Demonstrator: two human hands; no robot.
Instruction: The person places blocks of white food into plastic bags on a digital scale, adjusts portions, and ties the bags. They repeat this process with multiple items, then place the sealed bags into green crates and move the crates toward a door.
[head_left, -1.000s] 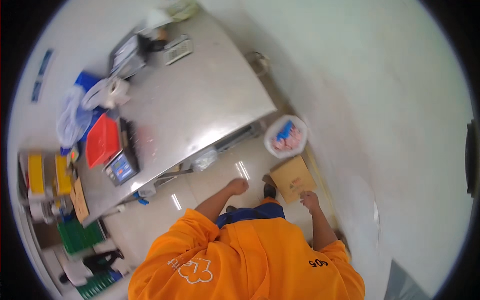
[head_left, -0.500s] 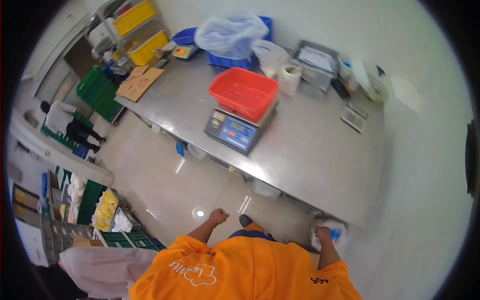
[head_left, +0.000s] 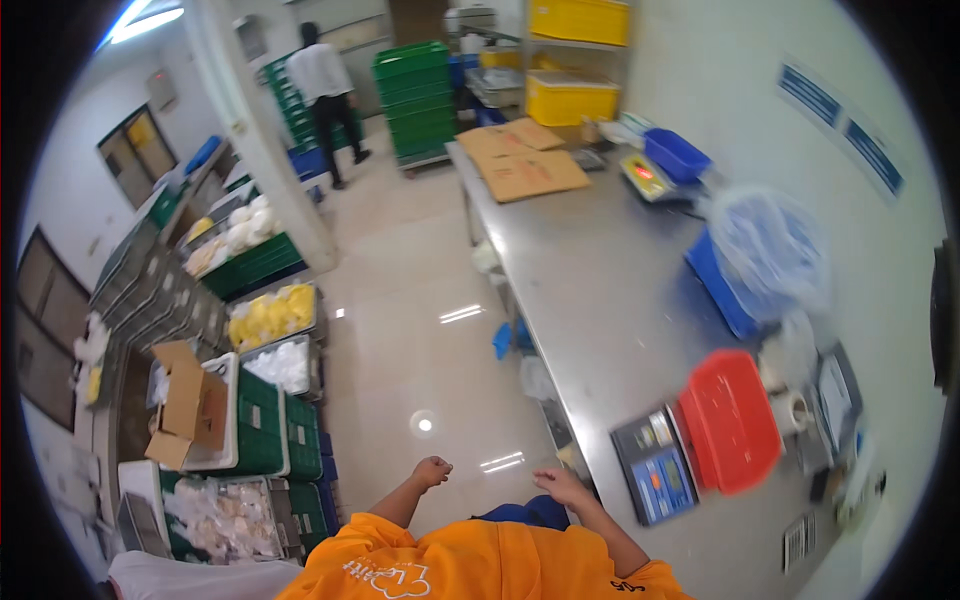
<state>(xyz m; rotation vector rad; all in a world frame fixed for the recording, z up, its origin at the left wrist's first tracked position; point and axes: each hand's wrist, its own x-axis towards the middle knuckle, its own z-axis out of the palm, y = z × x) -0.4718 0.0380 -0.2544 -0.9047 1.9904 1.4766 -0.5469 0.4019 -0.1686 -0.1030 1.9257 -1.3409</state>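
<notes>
Over the floor in front of my body hangs my left hand (head_left: 433, 472), its fingers curled in with nothing showing in them. My right hand (head_left: 562, 485) is also loosely closed and seems to hold nothing. It is close to the near edge of the steel table (head_left: 600, 310). On that table, to the right of my right hand, stands a weighing scale (head_left: 655, 480) with a blue panel. A red plastic tub (head_left: 735, 420) rests on the scale. Neither hand touches them.
Left are crates with bagged goods (head_left: 225, 520), an open cardboard box (head_left: 190, 410) and yellow bags (head_left: 275, 315). A person (head_left: 322, 90) stands beyond the pillar (head_left: 262, 150). Green crates (head_left: 415, 105), flat cardboard (head_left: 525, 165) and a bag-lined blue crate (head_left: 720, 285) are farther off.
My view has swung left, showing more of the aisle and crates. My right hand has come away from the white bin-like container by the table's end. My left hand stays low, still curled.
</notes>
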